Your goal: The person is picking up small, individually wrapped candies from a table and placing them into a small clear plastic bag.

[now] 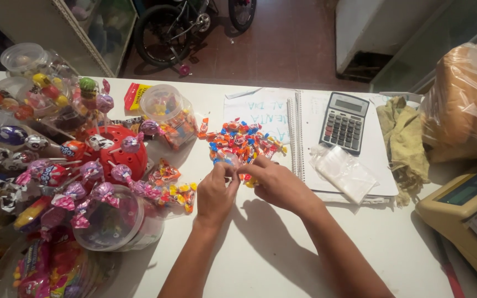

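1. Head view: left hand and right hand meet over the white desk, fingertips pinched together on one small wrapped candy.
2. Candy pile lies just beyond both hands, right hand slightly nearer.
3. Calculator sits on a notebook, far right.

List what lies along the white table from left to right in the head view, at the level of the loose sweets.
Red round lollipop stand → clear plastic jar of sweets → pile of loose wrapped sweets → open spiral notebook → grey calculator → crumpled yellowish cloth → clear bag of bread.
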